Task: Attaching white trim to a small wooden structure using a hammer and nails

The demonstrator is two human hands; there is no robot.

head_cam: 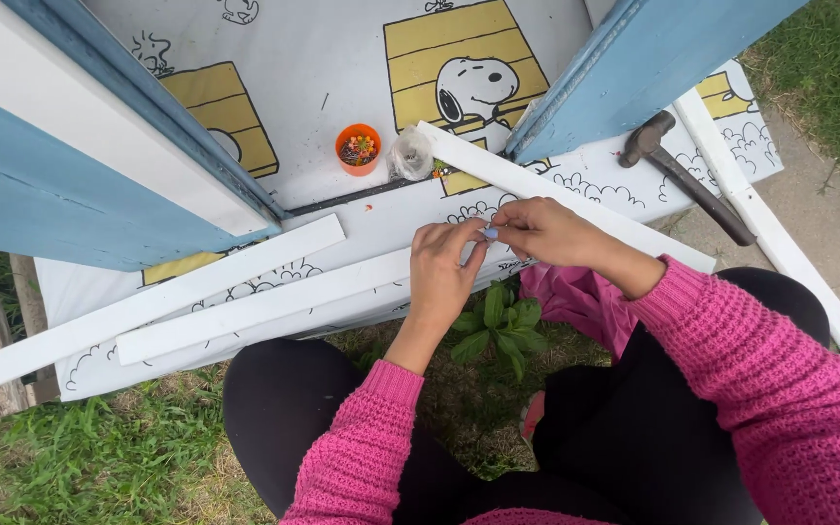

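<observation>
Left hand (pixel 442 270) and right hand (pixel 542 231) are pinching together a tiny pale item (pixel 490 232), too small to identify, above the long white wooden slat (pixel 255 306). Likely light, easily dropped; fingertip grip suits.

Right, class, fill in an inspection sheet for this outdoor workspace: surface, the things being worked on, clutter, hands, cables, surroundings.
Surface: cartoon-printed white sheet spread under blue-and-white panels.
Job's things: a small pale item, too small to identify, pinched where both hands meet, above white wooden slats; one slat runs diagonally behind the hands.
Clutter: orange cup of small bits, crumpled clear plastic bag, hammer lying on the sheet.
Hands: left hand and right hand touching fingertips around the small item.
Cables: nothing seen.
Surroundings: grass, a leafy plant between the knees, pink cloth on the ground.
</observation>
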